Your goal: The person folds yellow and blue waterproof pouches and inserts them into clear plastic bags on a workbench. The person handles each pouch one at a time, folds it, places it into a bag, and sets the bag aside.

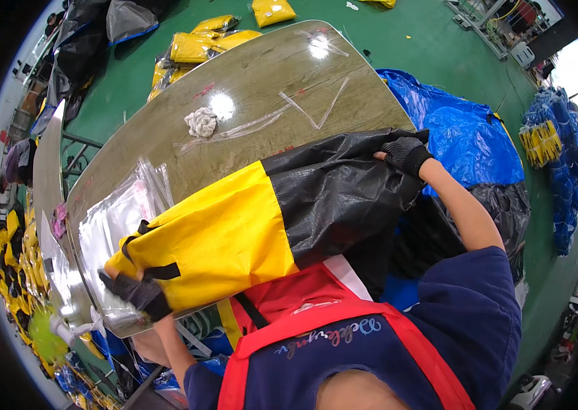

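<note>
The left hand (pixel 135 290), in a dark glove, is gripping the yellow end of a yellow-and-black bag (pixel 261 219), fingers closed by the black strap. The right hand (pixel 405 154) — also gloved — is pinching the far edge of the bag's black end, fingers closed on the fabric. The bag is lying stretched across the near edge of a worn wooden table (pixel 255 82), slanting between the two hands. A stack of clear plastic sleeves (pixel 121 215) is sitting just beside the yellow end, partly under it. A crumpled white rag (pixel 201 121) is resting farther up the table — well apart from the bag. A blue tarp (pixel 459 133) is lying on the green floor beyond the right hand.
</note>
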Demonstrator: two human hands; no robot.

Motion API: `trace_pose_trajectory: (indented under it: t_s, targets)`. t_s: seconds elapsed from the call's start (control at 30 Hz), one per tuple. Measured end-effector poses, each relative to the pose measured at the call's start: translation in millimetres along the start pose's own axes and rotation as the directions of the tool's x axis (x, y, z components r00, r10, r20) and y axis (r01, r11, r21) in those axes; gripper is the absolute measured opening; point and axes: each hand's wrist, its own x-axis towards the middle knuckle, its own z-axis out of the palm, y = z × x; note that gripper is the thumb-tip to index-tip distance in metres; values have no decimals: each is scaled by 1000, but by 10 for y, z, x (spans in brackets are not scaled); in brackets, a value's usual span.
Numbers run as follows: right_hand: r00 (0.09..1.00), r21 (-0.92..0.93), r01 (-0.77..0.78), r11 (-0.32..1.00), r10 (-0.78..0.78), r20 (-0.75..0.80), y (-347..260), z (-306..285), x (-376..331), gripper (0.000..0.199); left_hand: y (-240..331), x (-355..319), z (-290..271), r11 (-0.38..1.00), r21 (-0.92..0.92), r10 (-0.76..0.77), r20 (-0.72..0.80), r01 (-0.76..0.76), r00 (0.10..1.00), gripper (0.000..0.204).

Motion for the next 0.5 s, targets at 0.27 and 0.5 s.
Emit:
trace_pose_trajectory:
  t_s: [0.27,0.5]
  targets:
    - [931,420,77,904,85,-354,-90,-213,-351,43,2600,-156,687,636,-586,748,309,-502,587,80]
    - [793,-106,184,977,-211,-572,-610,431,-712,56,2654,-112,691,602,-637,756,262,-481,599,80]
